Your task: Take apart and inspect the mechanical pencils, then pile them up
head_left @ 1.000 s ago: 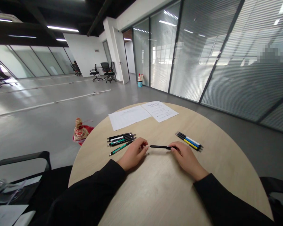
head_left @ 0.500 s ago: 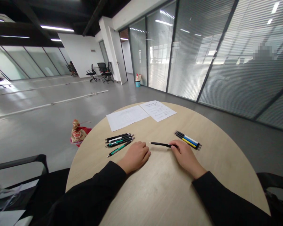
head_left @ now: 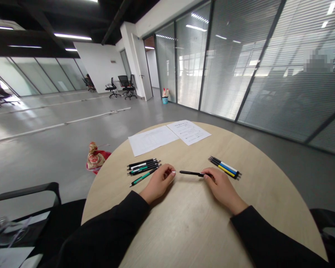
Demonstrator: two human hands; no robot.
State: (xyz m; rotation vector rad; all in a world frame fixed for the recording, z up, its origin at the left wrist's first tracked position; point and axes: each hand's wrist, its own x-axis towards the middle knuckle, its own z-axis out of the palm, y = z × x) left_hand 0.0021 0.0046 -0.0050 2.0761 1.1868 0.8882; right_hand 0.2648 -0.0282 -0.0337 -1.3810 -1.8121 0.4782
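Note:
A black pen (head_left: 190, 173) is held at its right end by my right hand (head_left: 221, 187), thumb and fingers closed on it. Its thin tip points left at my left hand (head_left: 159, 182), whose thumb and index finger are pinched on something small and light-coloured near that tip, too small to make out. Just left of my left hand lies a group of black, white and green pens (head_left: 142, 167), with one green pen (head_left: 141, 180) angled below them. Beyond my right hand several pens with white, blue and yellow barrels (head_left: 225, 167) lie side by side.
Two printed sheets (head_left: 153, 139) (head_left: 189, 133) lie at the far side of the round wooden table (head_left: 190, 230). A black chair (head_left: 57, 216) with papers on it stands at the left, near a red and beige bag (head_left: 96, 158) on the floor. Another chair (head_left: 329, 223) is at the right.
My left hand has lifted from lying on the table, its thumb and index finger now pinched near the pen's tip. The camera view has shifted slightly. My right hand still holds the pen.

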